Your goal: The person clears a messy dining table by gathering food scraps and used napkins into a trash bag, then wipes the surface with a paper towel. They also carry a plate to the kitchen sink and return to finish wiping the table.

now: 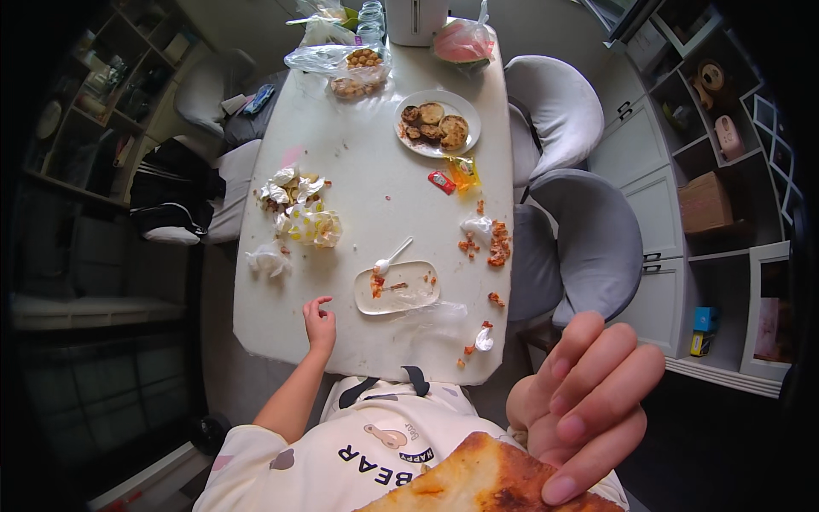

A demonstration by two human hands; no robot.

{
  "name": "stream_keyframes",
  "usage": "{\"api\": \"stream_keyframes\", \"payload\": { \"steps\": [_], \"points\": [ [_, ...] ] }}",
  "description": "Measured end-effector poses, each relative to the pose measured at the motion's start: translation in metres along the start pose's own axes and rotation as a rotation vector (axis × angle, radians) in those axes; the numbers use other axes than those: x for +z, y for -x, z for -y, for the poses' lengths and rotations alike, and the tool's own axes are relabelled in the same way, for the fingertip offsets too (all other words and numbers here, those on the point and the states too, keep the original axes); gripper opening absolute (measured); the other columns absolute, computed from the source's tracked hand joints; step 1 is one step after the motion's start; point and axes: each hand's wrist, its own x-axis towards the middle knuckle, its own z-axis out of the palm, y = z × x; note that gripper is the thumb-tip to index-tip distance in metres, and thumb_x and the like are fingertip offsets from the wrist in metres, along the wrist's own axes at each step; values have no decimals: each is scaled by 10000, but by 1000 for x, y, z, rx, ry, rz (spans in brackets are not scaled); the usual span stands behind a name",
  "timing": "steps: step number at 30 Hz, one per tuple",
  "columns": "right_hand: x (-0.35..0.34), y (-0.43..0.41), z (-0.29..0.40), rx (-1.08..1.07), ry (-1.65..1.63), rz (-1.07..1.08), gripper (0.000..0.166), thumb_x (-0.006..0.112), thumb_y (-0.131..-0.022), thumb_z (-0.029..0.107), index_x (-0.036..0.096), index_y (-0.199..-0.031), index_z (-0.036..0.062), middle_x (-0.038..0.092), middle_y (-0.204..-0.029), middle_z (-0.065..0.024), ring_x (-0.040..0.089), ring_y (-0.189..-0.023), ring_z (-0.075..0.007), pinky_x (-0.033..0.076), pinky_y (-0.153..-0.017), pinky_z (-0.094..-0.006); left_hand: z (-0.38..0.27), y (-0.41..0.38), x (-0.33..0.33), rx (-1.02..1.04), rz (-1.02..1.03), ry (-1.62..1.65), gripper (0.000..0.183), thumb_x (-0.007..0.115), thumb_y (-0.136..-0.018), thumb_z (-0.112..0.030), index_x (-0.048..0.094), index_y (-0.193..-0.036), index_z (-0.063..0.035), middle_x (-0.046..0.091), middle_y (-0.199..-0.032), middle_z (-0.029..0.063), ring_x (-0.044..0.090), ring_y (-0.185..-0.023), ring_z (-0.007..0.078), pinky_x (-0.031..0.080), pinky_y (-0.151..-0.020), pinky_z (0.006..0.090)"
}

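Observation:
My right hand [595, 409] is raised close to the camera at the lower right, its fingers on a browned piece of flatbread [480, 480] held over my chest. The bread's lower part runs out of the picture. Near the table's front edge rests my left hand [320, 325], fingers loosely curled and apart, holding nothing. To its right lies a cream rectangular plate [360, 299] with reddish food scraps, and a white plastic spoon [395, 256] leans on its rim. Thin clear plastic film [441, 318] overlaps the plate's right corner.
Crumpled wrappers [313, 224] lie at left; food scraps [499, 243] and tissues at right. Farther back are a round plate [470, 137] of browned patties, a red sauce packet [441, 182], a yellow packet [466, 173], bagged food [365, 70] and bagged watermelon [462, 45]. Grey chairs [595, 237] flank the table.

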Motion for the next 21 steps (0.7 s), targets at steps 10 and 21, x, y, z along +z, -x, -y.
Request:
{"api": "stream_keyframes", "payload": {
  "steps": [10, 21],
  "points": [
    [49, 9, -48, 266, 235, -337, 152, 696, -844, 261, 661, -889, 401, 375, -778, 98, 393, -718, -37, 301, -759, -243, -31, -59, 3, 87, 72, 69, 312, 524, -751, 44, 598, -1016, -103, 484, -1069, 65, 502, -748, 150, 459, -735, 273],
    [64, 89, -171, 1019, -143, -554, 172, 686, -768, -61, 628, -903, 28, 519, -929, -25, 510, -877, -123, 432, -765, -245, 6, -83, 13, 7, 75, 163, 301, 542, -767, 25, 598, -1042, -83, 489, -1083, 58, 500, -792, 140, 458, -751, 268]
  ]
}}
